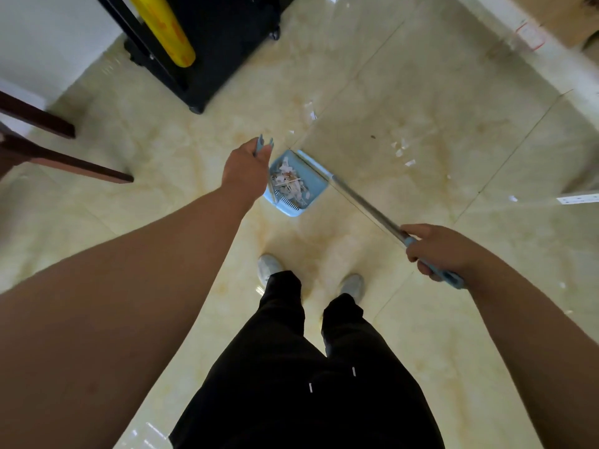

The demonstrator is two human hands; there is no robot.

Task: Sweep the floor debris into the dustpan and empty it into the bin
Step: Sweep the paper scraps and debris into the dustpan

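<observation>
A light blue dustpan (316,181) sits on the beige tiled floor ahead of my feet, holding a pile of white paper scraps (290,184). My left hand (248,166) grips the top of the dustpan's blue upright handle (264,144). My right hand (440,249) is closed around the blue grip of a broom (366,205), whose metal shaft slants down to the left, ending at the dustpan's far edge. Loose white scraps (402,150) lie on the tiles to the right of the pan. No bin is in view.
A black wheeled stand (223,50) with a yellow roll (165,30) stands at the back left. Dark wooden furniture legs (68,160) jut in from the left. A cardboard box (557,17) sits at the top right, a white strip (577,199) at the right edge.
</observation>
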